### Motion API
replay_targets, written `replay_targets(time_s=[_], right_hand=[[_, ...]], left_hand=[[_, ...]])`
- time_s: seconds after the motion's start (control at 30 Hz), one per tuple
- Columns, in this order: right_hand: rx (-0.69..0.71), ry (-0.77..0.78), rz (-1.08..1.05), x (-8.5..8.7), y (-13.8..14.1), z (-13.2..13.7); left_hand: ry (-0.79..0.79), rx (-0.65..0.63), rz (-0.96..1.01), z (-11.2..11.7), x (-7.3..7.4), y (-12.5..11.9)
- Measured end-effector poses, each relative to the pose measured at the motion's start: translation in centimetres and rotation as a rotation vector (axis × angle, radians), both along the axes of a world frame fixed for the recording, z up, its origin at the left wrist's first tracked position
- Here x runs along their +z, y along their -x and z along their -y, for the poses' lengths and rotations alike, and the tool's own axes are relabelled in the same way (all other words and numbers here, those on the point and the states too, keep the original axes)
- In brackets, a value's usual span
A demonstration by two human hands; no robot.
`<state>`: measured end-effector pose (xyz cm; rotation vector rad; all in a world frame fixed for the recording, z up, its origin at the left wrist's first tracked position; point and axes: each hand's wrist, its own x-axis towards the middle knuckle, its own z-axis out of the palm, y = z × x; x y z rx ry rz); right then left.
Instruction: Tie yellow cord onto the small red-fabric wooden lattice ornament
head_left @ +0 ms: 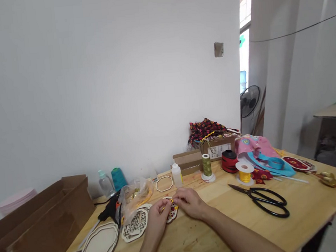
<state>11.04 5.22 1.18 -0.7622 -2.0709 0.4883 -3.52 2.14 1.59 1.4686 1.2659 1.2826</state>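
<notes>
My left hand (pixel 158 215) is closed in a pinch, on the left side of a small loop of yellow cord (pixel 171 201). From the other side my right hand (pixel 192 203) pinches the same cord, its fingertips close to the left ones. Just under the fingers is a lattice ornament (pixel 172 215) with a pale wooden frame and red in its openings, partly hidden by both hands. Beside my left hand lie pale wooden lattice panels (pixel 134 225), overlapping one another. A white squeeze bottle (pixel 177 175) stands upright behind the hands.
Black-handled scissors (pixel 261 198) lie at right, blades apart. Behind them stand a yellow cord spool (pixel 244 173), a red cord spool (pixel 229 162) and a green thread spool (pixel 207 166). At left are stacked wooden plates (pixel 99 243), a black glue gun (pixel 110 208) and a cardboard box (pixel 42 231).
</notes>
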Motion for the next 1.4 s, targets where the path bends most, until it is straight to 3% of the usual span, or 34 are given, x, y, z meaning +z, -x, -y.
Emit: replay_targets(time_s=[0.43, 1.4], right_hand=[[-0.001, 0.115, -0.046, -0.3, 0.2, -0.3], [0.034, 0.142, 0.019, 0.3, -0.7, 0.6]], left_hand=[[0.044, 0.021, 0.059, 0.0, -0.2, 0.1], [0.070, 0.020, 0.063, 1.0, 0.8, -1.3]])
